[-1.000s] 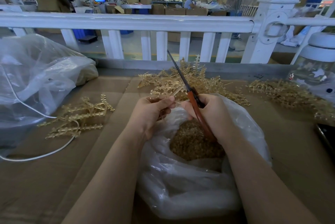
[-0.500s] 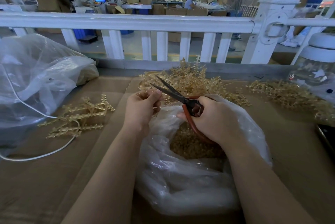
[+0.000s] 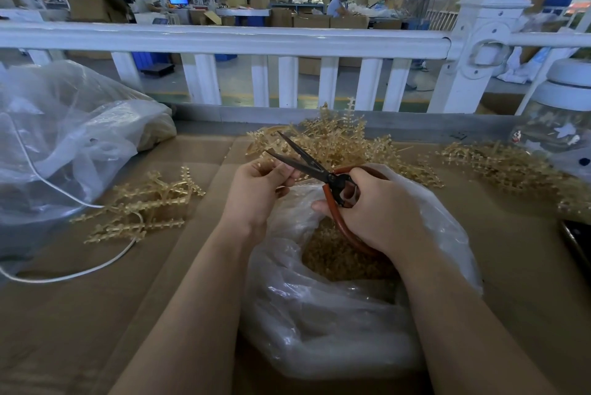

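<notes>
1. I take the open plastic bag [image 3: 319, 324] in the middle of the tabletop [image 3: 96, 314] as my landmark.
2. My right hand [image 3: 377, 212] is above the bag's mouth. Its fingers are curled through the red handles of the scissors [image 3: 315, 167], gripping them.
3. The scissors' dark blades stand apart. They point up and to the left from the bag, toward my left hand [image 3: 256, 190].
4. My left hand is over the bag's left rim, fingers curled, pinching a small golden plastic sprig [image 3: 268, 166] just beside the lower blade. I cannot tell whether blade and sprig touch.
5. Inside the bag lies a heap of small golden cut pieces [image 3: 339, 254], under my right wrist.
6. Behind the bag, a pile of whole sprigs [image 3: 345, 145] lies against the tabletop's far edge.
7. Left of the bag lies a loose bunch of sprigs [image 3: 144, 206], with a white cable [image 3: 80, 270] running past it.
8. Further left of the bag is a large clear sack [image 3: 64, 138].
9. Right of the bag, well apart, more sprigs [image 3: 505, 164] lie near a white-lidded jar [image 3: 563, 126].
10. Beyond the bag and the pile runs a white railing [image 3: 224, 39].
</notes>
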Action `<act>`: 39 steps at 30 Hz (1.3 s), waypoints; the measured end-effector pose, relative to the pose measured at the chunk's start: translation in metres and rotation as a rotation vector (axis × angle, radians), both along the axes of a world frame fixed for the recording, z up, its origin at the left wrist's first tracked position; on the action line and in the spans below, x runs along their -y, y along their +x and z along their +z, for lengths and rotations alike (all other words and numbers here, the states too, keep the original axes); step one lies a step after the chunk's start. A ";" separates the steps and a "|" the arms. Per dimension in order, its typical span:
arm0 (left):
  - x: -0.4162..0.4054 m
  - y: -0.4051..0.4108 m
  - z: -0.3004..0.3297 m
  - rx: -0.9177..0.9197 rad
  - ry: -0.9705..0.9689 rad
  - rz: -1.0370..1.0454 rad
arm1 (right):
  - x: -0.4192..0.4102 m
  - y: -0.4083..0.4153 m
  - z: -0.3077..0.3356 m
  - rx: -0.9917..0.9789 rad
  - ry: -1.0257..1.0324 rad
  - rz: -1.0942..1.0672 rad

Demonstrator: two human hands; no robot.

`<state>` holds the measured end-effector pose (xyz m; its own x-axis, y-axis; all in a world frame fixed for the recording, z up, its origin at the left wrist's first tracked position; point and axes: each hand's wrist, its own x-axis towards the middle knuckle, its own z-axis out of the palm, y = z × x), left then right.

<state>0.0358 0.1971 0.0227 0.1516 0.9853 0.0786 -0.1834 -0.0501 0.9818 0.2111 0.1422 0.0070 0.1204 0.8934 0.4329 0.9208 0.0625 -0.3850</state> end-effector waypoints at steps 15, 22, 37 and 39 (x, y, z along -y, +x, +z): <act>0.001 0.001 0.002 0.027 0.075 0.010 | 0.000 -0.004 0.007 0.038 -0.032 -0.064; 0.000 0.000 0.001 0.039 0.056 0.006 | -0.001 -0.007 0.008 0.063 -0.005 -0.107; 0.001 -0.002 0.003 0.087 0.036 0.004 | -0.002 -0.008 0.002 0.031 0.068 -0.081; 0.002 -0.002 0.004 0.107 0.037 0.016 | -0.001 -0.007 0.003 0.014 0.066 -0.074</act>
<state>0.0336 0.1951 0.0264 0.1251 0.9836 0.1303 -0.2863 -0.0900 0.9539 0.2038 0.1432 0.0096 0.1785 0.8520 0.4922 0.9292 0.0186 -0.3692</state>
